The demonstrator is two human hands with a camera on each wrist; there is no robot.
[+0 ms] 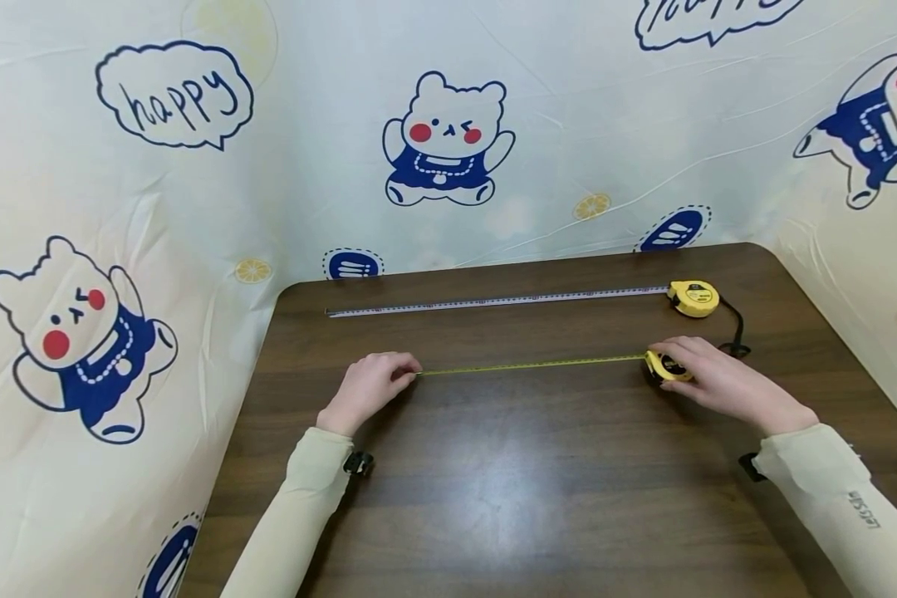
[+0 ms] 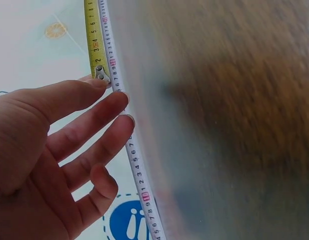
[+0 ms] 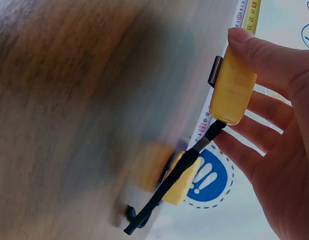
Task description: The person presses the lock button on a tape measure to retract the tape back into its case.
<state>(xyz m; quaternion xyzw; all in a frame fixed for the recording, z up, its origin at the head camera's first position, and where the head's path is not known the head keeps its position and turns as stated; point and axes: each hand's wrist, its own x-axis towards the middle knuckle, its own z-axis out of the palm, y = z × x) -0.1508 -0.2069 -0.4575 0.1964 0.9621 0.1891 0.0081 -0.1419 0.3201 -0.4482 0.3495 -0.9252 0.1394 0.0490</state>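
Note:
In the head view a yellow tape measure [image 1: 653, 363] is gripped by my right hand [image 1: 721, 384], low over the brown table. Its thin yellow blade [image 1: 531, 365] runs out straight to the left. At the other end my left hand [image 1: 370, 386] pinches the blade's tip. The left wrist view shows the metal hook [image 2: 100, 72] at the thumb tip, with the index finger mostly hidden behind the thumb and the other fingers loosely bent. In the right wrist view the thumb presses the yellow case [image 3: 234, 90], from which a black strap [image 3: 179, 172] hangs.
Behind the hands lies a second yellow tape measure [image 1: 693, 298], its white blade [image 1: 493, 301] drawn out leftward along the table [image 1: 433, 482]. A black strap [image 1: 737, 324] trails from its case. A curtain [image 1: 306, 166] printed with bears surrounds the table's back and sides.

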